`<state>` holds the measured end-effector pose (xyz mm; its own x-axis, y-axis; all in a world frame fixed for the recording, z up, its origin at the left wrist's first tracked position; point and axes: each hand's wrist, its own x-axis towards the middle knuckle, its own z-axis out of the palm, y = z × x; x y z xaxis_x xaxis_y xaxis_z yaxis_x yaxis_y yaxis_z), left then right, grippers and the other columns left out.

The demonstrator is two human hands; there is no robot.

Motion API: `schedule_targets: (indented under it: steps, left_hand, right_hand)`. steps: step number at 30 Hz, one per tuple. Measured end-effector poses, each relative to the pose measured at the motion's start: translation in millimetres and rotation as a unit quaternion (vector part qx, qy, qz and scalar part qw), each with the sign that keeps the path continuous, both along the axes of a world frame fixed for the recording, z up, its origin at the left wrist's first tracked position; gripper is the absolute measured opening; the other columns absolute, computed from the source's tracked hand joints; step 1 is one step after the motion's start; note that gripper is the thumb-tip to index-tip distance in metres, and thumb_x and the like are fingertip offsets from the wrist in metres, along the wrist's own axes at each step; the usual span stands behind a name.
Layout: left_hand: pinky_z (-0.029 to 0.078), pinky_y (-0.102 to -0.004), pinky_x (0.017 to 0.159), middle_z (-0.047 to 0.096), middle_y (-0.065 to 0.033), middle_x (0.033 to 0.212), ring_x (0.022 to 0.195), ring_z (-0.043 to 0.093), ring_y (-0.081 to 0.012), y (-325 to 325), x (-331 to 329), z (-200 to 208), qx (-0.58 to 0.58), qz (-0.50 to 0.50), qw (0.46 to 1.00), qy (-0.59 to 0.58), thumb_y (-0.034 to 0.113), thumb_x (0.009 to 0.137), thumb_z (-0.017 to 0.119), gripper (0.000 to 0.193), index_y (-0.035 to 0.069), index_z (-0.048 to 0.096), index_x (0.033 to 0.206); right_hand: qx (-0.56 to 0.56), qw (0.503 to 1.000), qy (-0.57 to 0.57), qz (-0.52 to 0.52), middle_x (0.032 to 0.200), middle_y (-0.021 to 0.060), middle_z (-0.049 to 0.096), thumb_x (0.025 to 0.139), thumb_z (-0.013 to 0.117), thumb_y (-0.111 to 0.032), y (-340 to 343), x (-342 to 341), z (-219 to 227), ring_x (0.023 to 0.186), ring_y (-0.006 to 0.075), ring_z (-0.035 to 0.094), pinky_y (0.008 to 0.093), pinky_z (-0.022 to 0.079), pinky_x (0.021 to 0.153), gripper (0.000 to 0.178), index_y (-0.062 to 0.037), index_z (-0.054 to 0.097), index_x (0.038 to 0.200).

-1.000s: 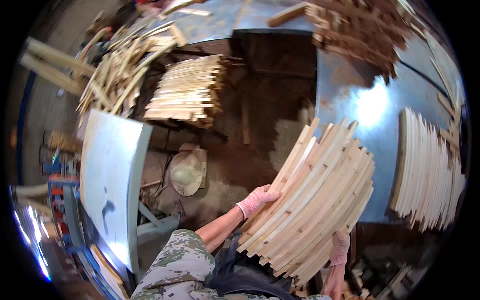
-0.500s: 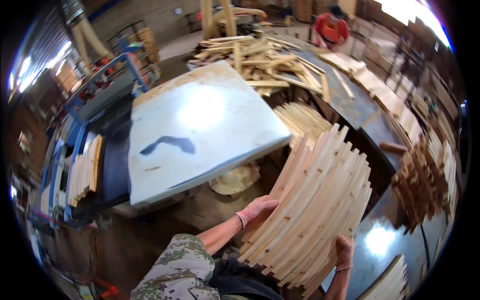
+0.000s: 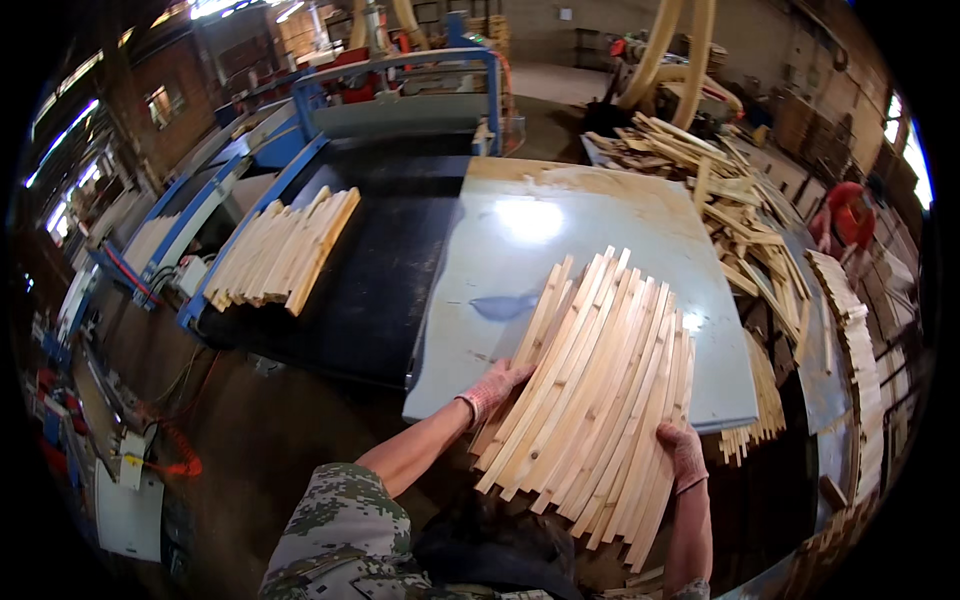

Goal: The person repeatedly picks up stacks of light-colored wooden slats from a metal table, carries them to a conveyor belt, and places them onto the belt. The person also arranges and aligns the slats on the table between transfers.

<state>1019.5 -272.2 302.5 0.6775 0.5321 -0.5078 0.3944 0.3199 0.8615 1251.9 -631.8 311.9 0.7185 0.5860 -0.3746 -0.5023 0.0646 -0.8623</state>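
Between my two gloved hands I hold a wide bundle of wooden strips [image 3: 590,400], laid side by side and slightly fanned, their ends uneven. My left hand [image 3: 497,388] grips the bundle's left edge, and my right hand [image 3: 684,454] clasps its right edge; some fingers of both are hidden by the wood. The far ends of the strips are over a smooth pale table [image 3: 460,375] with a dark smudge; whether they touch it I cannot tell. Left of that table, another row of wooden strips [image 3: 283,250] lies on a black conveyor belt [image 3: 375,270].
A blue-framed machine [image 3: 400,62] spans the belt's far end. Loose wood offcuts [image 3: 745,215] are heaped at the right beyond the table. A person in red [image 3: 848,222] stands far right by a long row of strips [image 3: 842,320]. More strips [image 3: 760,390] lie beside the table's right edge.
My view has swung left, bringing the belt and machine toward the middle. The held bundle has moved from right of the pale table to over its near edge, still in both hands.
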Motion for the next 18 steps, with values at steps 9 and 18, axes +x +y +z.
schedule_targets:
  steps: [9,18]
  left_hand:
    - [0.039,-0.0431,0.123,0.045,-0.0238,0.169,0.153,0.045,-0.0345,108,44,20,0.009,0.033,0.998,-0.059,0.057,0.11,0.059,0.092,-0.001,0.023,0.172]
    - [0.046,-0.0532,0.116,0.057,-0.0259,0.154,0.139,0.057,-0.0454,183,100,24,0.479,-0.103,0.812,0.318,0.062,0.109,0.045,0.073,0.011,0.049,0.161]
  right_hand:
    - [-0.069,0.996,-0.018,0.06,0.116,0.0121,0.074,0.094,0.075,-0.012,156,95,-1,0.103,0.0237,0.074,0.0395,0.063,0.091,0.044,0.0013,0.063,0.134]
    - [-0.507,0.722,-0.439,0.172,0.141,0.024,0.067,0.102,0.056,-0.066,258,151,33,0.134,0.0391,0.063,0.0477,0.05,0.113,0.084,0.0017,0.06,0.151]
